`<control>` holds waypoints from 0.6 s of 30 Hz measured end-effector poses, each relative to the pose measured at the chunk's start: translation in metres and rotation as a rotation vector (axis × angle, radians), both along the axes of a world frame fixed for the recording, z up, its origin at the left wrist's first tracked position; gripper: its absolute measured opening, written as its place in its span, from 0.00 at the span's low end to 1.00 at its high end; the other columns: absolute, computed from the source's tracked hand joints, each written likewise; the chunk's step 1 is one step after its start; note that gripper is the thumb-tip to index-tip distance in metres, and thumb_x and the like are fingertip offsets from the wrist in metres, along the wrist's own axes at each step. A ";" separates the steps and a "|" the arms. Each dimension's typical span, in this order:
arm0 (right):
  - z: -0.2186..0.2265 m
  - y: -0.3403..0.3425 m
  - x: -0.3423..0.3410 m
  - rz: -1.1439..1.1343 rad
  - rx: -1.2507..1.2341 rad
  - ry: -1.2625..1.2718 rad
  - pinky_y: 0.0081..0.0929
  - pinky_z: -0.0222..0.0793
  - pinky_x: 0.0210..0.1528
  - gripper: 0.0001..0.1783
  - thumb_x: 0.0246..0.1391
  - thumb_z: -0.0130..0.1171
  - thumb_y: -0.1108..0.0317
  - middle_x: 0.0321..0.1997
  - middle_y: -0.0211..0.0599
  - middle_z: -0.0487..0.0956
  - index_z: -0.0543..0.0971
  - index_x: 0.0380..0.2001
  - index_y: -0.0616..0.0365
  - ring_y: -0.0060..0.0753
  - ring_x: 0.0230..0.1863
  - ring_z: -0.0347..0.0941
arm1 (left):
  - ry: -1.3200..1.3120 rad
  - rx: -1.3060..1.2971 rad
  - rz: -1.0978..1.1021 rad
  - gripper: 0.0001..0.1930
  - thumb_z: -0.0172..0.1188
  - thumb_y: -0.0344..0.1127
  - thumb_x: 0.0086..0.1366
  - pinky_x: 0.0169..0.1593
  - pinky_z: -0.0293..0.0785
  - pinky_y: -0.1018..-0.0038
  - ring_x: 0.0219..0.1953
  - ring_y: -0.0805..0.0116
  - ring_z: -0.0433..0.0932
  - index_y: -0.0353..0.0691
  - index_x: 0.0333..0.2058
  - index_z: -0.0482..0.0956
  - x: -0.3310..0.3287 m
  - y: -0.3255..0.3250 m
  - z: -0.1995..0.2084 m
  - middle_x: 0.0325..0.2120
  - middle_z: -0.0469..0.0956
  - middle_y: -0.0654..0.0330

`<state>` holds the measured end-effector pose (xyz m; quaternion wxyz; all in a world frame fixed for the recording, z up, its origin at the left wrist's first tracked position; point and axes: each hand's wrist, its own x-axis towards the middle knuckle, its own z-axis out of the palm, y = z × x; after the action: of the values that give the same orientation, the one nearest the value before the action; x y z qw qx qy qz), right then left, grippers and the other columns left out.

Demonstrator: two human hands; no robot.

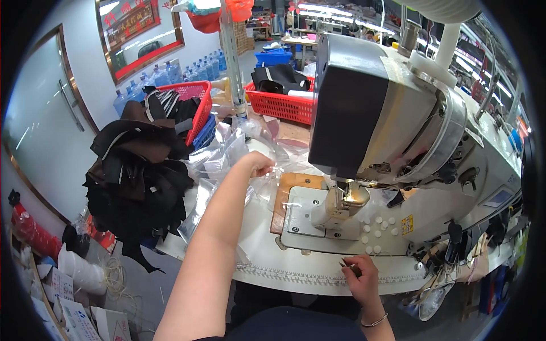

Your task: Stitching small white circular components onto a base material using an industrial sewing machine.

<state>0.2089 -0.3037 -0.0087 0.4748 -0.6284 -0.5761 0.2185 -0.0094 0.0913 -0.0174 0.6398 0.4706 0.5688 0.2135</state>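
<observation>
Right hand: low at the front edge of the desk (257, 254), the hand (363, 279) has its fingers closed around a small dark pointed tool (343, 264), tip to the upper left; a bracelet (375, 321) circles the wrist.
Ruler strip: the ruler (301, 277) runs along the desk's front edge, next to the right hand.
White discs: small round discs (379, 220) lie loosely scattered at the machine's base, beyond the right hand.
Sewing machine: a large machine (392, 108) stands on the right side of the desk, a brown board (276, 213) bordering its metal plate.
Left hand: the hand (260, 163) is stretched forward, fingers curled at the clear plastic; I cannot tell whether they pinch it.
Clear plastic: crumpled sheets (224, 156) lie on the desk, left of the machine.
Dark pieces: a heap of black and brown pieces (136, 193) is left of the plastic.
Baskets: two red baskets (278, 107) with dark material sit beyond.
Bottles: blue water bottles (170, 73) line the wall.
</observation>
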 end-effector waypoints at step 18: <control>0.019 0.032 -0.037 0.182 0.055 -0.093 0.22 0.68 0.26 0.16 0.39 0.66 0.70 0.18 0.33 0.71 0.76 0.35 0.57 0.29 0.23 0.71 | -0.608 0.035 -0.350 0.16 0.55 0.33 0.57 0.49 0.69 0.61 0.53 0.62 0.68 0.44 0.45 0.70 -0.014 -0.071 0.077 0.46 0.72 0.59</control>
<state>0.1722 -0.2713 0.0108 0.4428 -0.5697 -0.6580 0.2155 -0.0231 0.0201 0.0596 0.7986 0.4871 0.2592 0.2406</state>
